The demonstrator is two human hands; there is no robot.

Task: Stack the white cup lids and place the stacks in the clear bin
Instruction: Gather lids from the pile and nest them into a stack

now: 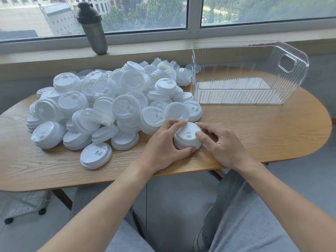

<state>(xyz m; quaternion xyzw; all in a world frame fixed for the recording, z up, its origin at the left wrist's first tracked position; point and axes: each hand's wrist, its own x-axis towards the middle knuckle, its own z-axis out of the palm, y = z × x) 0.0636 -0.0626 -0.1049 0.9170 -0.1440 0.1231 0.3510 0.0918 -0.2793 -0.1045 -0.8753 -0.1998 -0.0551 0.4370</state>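
Your left hand point(163, 142) and right hand point(221, 142) are both curling fingers around a short lid stack point(188, 136) on the surface point(254, 131), clear bin point(249, 73) sitting empty at one o'clock, loose lid pile point(109, 102) at ten.
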